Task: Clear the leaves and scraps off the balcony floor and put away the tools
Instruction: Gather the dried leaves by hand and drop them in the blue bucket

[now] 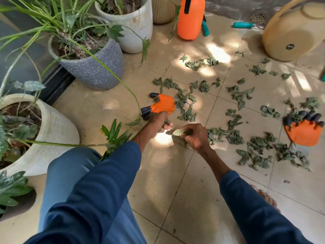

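Sleeves (91,182); hands (193,136) on leaves (176,132); glove (163,103) leftward

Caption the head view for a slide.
Left hand and right hand grip leaf scraps beside an orange clawed glove.

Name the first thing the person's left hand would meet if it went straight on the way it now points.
Most likely the orange glove, lying right beyond the left hand and its knuckles; leaves come after it. Depth is hard to judge.

Grey pot (93,71) stands beside white ribbed pot (137,29).
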`<state>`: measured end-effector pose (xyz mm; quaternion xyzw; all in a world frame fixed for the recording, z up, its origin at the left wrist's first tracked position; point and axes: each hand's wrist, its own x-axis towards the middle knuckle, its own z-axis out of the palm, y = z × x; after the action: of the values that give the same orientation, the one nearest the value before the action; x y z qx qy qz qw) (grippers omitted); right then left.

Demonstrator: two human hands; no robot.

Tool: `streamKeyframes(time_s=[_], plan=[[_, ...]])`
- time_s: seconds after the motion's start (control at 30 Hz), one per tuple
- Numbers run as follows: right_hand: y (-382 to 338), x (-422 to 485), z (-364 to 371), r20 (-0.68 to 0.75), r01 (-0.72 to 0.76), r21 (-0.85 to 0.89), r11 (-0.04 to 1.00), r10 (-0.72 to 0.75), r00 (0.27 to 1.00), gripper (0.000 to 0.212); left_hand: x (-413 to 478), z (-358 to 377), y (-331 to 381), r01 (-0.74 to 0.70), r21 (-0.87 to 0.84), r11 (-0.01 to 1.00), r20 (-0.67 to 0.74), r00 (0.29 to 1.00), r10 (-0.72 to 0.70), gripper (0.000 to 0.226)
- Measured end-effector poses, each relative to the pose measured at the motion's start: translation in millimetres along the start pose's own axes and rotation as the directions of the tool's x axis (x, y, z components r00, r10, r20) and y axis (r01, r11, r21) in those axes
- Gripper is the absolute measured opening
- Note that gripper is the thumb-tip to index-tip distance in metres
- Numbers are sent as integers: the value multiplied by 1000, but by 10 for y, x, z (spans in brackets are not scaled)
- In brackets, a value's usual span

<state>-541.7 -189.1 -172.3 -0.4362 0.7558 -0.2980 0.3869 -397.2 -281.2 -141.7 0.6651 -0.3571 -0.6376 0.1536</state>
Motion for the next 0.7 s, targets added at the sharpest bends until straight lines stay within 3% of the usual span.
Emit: streamKeyframes(time_s=[0.17, 0.3, 0.43, 0.57, 0.7], plan=[[-111, -38, -423, -97, -17, 304, 953, 49, 994, 24, -146, 205, 117, 60, -122, 991, 181, 983, -38, 22], [-357, -145, -654, -101, 37, 444, 895, 9, 995, 27, -349, 473, 246, 96, -195, 976, 207, 977, -54, 28], [-583, -259, -778, -171, 59, 441, 896, 19, 985, 30, -531, 652, 356, 96, -311, 946, 186, 982, -38, 44], [-699, -286, -770, -180, 49, 453, 890, 37, 983, 28, -608, 703, 413, 189, -428, 884, 180, 976, -121, 51], [-756, -285, -639, -299, 72, 238, 968, 2, 954, 19, -659, 713, 467, 285, -465, 838, 256, 950, -181, 57]])
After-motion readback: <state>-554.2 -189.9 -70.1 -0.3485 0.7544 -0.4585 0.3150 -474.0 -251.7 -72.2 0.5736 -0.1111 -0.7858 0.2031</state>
